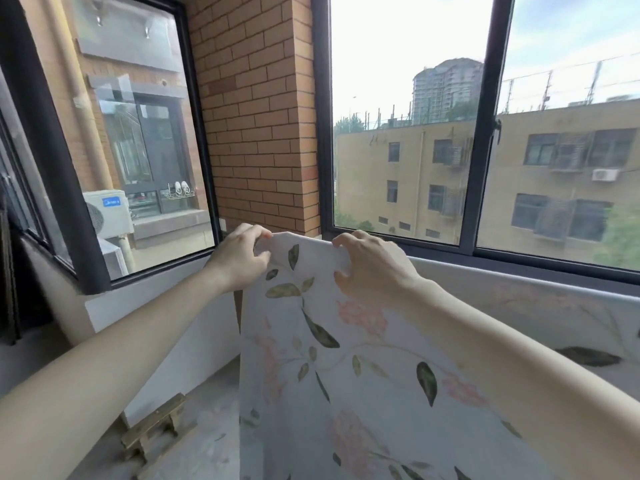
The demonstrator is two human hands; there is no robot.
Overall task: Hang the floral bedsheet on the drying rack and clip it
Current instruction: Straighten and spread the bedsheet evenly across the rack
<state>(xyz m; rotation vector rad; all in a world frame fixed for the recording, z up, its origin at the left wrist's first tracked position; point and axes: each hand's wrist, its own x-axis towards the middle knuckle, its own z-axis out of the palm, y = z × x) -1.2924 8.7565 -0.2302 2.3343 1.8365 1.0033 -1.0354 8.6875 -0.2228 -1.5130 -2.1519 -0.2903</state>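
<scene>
— Between my two hands runs the top edge of the bedsheet (pixel 346 358), and that edge is what the next move turns on. Its long axis goes side to side, from the left hand (pixel 239 259) across to the right hand (pixel 372 268) and on to the right, where the cloth carries on along under the window frame (pixel 485 252).

— What are the fingers doing?

— Left fingers (pixel 258 233) are curled over the top corner, pinching the hem. Right fingers (pixel 343 242) are hooked over the same edge a little further along, thumb pressed into the cloth on my side. Both are gripping the sheet; neither hand is free.

— And the rest of it?

— It drops straight down from the fingers toward me, leaves and pink flowers facing me, and runs out of view at the bottom.

— Is it over the rack?

— I cannot tell. No rail shows under the edge; the cloth to the right holds a straight line, so I judge something carries it, but it is hidden.

— Clips?

— None in view. The left hand sits right at the corner, so I would judge that end gets fixed first, with the right hand steadying.
</scene>
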